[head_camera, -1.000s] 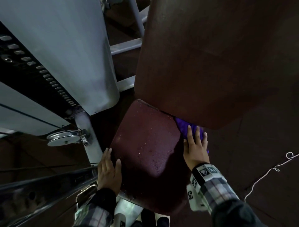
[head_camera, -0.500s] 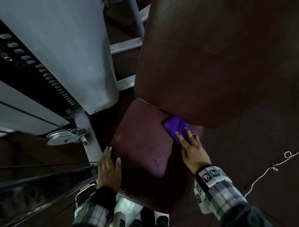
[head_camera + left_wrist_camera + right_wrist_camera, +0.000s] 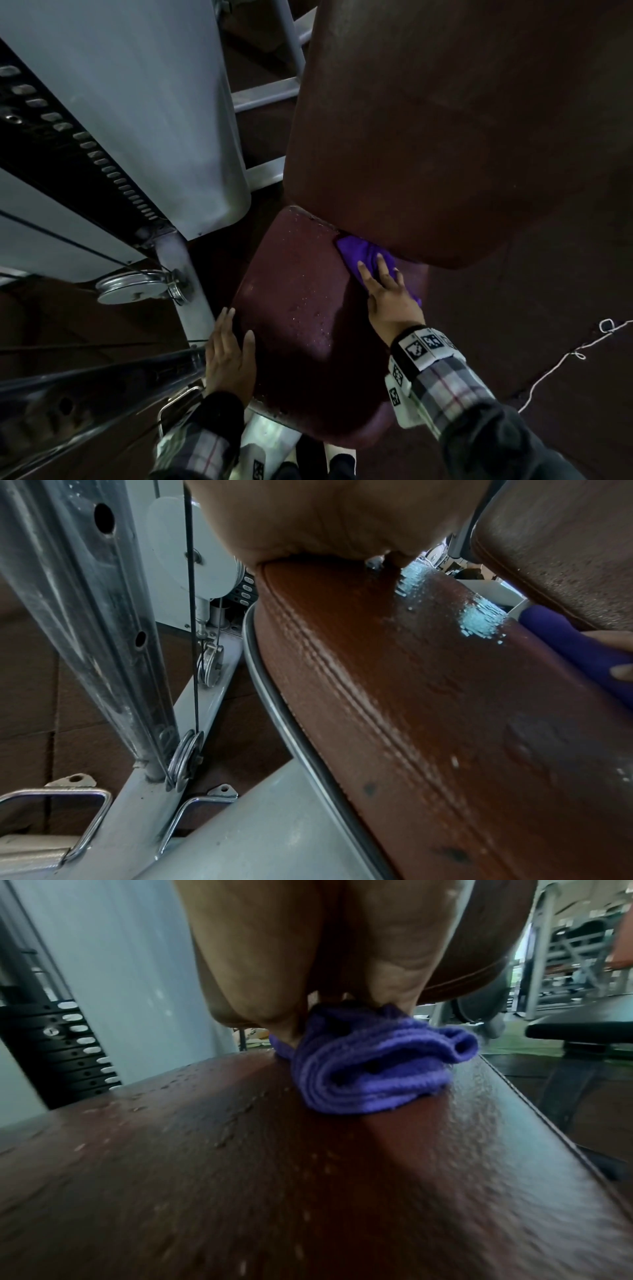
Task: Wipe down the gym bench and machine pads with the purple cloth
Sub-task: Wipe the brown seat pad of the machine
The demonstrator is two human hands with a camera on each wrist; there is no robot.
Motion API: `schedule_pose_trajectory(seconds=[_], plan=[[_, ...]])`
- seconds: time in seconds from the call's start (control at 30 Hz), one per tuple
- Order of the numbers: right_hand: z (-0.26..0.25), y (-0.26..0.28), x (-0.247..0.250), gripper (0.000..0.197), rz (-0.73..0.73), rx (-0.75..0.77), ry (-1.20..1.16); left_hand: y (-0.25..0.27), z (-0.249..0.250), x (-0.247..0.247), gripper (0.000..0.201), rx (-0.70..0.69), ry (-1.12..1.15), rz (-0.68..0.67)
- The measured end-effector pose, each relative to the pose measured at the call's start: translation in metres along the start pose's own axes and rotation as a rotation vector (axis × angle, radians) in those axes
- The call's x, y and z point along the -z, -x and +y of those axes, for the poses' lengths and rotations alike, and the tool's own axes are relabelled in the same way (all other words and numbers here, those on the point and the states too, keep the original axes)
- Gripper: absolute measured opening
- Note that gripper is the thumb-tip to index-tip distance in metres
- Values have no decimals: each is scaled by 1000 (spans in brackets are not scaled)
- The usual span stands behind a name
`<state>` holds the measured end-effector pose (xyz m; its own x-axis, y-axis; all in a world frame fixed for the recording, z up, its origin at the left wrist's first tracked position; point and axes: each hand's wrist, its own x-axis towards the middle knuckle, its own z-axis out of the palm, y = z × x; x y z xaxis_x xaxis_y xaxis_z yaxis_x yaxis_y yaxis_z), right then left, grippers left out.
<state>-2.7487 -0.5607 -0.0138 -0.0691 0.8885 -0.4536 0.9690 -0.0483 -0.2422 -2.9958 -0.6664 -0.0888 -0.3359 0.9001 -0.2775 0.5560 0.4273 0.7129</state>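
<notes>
A grey machine shroud [image 3: 144, 113] and its black weight stack [image 3: 72, 144] fill the left of the head view, with a steel pulley [image 3: 137, 286] below them. Next comes the left hand [image 3: 231, 359], fingers straight and close together, lying flat on the left edge of the maroon seat pad [image 3: 301, 308], where it has stayed for the last second. The pad is beaded with spray droplets across its left and middle. Further right, the right hand [image 3: 390, 301] presses the bunched purple cloth [image 3: 363, 253] onto the pad with fingers straight and slightly spread. A second ago the cloth sat at the pad's right rear corner; it has since slid leftward along the seam under the large maroon backrest pad [image 3: 445, 120]. The rear strip seems wiped, while the droplet-covered centre and front probably still await passes. At far right, a white cord [image 3: 565, 359] lies on the dark floor.
</notes>
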Motion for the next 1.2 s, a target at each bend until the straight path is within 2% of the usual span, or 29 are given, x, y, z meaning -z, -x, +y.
schedule_pose_trajectory(seconds=[0.13, 0.3, 0.53, 0.73, 0.93, 1.07, 1.2], plan=[[16, 22, -5, 67, -33, 60, 49, -1, -3, -2, 79, -31, -12, 24], [32, 24, -1, 64, -8, -14, -44, -2, -5, -4, 79, -30, -23, 25], [-7, -14, 15, 63, -37, -103, -35, -1, 0, -1, 82, -11, -13, 7], [-50, -27, 14, 67, -115, -13, 12, 1, 0, 0, 84, 3, 4, -7], [-27, -5, 5, 70, -118, 50, 68, 0, -1, 0, 81, -15, 1, 12], [-9, -1, 12, 68, -102, -33, 47, -1, -1, -2, 81, -4, -6, 35], [-20, -23, 20, 68, -79, -144, 20, -2, -1, -4, 79, -11, -11, 36]])
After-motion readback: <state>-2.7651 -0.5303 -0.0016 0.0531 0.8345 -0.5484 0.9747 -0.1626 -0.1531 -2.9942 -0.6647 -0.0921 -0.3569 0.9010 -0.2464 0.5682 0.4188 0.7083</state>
